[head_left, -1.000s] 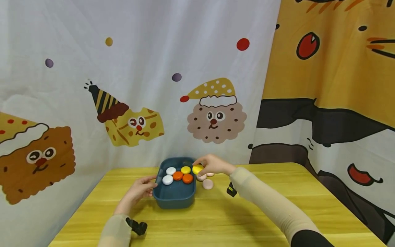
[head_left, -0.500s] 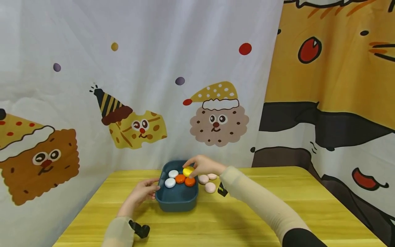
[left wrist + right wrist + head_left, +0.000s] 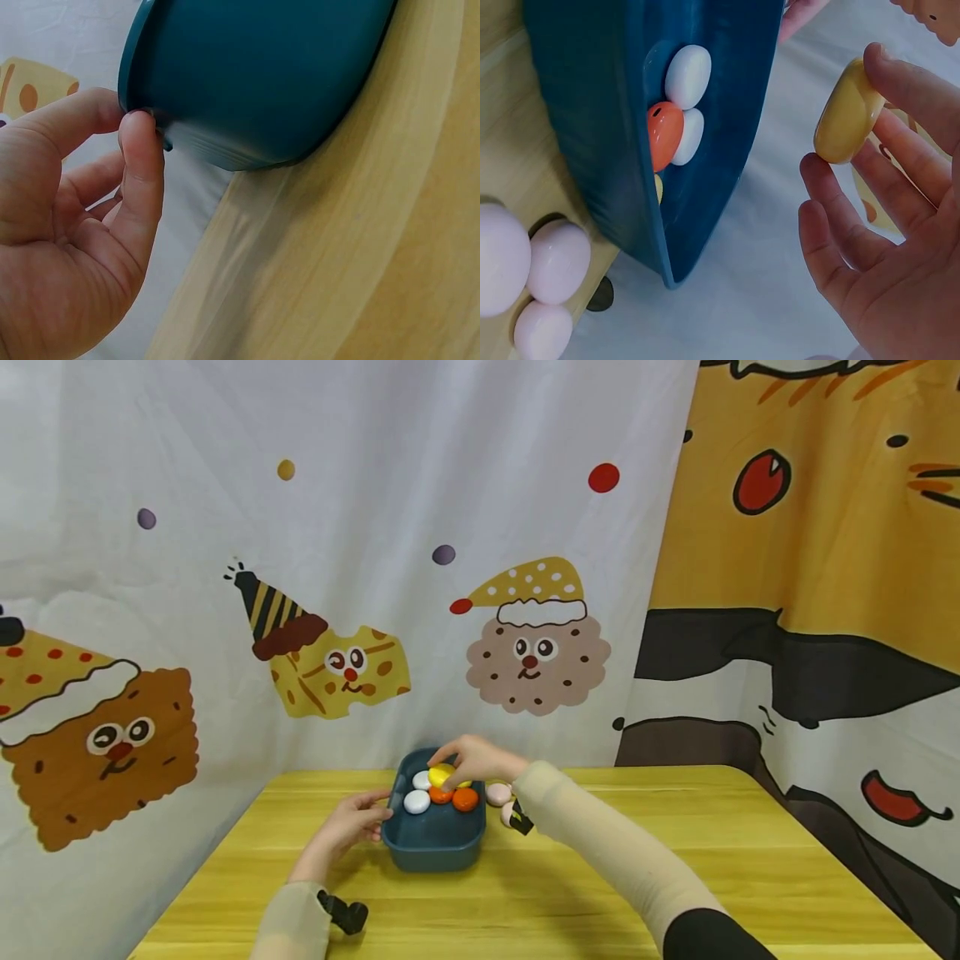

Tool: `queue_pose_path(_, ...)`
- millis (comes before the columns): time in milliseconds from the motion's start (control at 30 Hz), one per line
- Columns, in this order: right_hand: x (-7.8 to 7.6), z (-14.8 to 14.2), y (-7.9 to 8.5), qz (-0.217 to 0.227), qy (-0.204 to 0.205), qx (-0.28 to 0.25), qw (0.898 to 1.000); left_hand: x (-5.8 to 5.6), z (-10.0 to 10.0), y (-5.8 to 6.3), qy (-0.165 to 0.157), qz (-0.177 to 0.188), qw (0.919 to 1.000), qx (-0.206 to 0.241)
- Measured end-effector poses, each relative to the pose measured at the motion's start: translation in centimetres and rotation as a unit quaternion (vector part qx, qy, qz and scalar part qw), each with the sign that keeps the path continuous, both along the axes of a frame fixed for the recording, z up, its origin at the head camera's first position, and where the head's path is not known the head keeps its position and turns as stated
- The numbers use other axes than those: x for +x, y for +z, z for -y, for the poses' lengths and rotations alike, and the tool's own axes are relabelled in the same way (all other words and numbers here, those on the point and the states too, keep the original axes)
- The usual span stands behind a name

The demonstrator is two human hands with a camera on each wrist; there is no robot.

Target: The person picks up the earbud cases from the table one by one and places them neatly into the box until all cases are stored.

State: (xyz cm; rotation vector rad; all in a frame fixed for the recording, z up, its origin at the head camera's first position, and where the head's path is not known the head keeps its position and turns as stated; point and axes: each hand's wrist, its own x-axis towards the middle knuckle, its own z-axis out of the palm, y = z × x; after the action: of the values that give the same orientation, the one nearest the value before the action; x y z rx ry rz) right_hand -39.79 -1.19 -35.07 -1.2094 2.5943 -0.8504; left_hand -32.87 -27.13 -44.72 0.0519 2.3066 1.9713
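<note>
Between the thumb and fingertips of my right hand (image 3: 480, 762) is a glossy yellow pebble-shaped piece (image 3: 849, 112), held above the far part of a dark blue bin (image 3: 433, 858). My left hand (image 3: 345, 827) pinches the bin's left rim with thumb and forefinger, seen close up in the left wrist view. Inside the bin lie two white pieces (image 3: 417, 802) and two orange pieces (image 3: 465, 799) of the same rounded shape. Another yellow piece (image 3: 658, 187) in the bin is mostly hidden by its wall in the right wrist view.
Several pale pink pieces (image 3: 559, 261) lie on the wooden table (image 3: 600, 843) just right of the bin, partly covered by the right wrist in the head view. A white curtain (image 3: 360, 527) with cartoon prints hangs close behind the table's back edge.
My right hand has carried the yellow piece leftward, from the bin's right rim to over the pieces inside. The left hand keeps its hold on the rim. The head view has shifted slightly.
</note>
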Motion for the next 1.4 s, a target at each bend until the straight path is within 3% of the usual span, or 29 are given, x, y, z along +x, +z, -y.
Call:
queue_pose_path(533, -1.5, 2.1, -0.6, 0.009, -0.021, 0.020, 1.000, -0.1, 0.1, 0.0, -0.016, -0.007, 0.9998, 0.006)
queue_pose_path(1000, -1.6, 4.3, -1.7, 0.024, -0.043, 0.013, 0.999, 0.0, 0.2, 0.0, -0.011, 0.001, 0.9999, 0.005)
queue_pose_path(1400, -2.1, 5.4, -3.9, 0.084, -0.070, -0.009, 0.994, -0.2, 0.3, -0.3, -0.019, -0.008, 0.9998, -0.001)
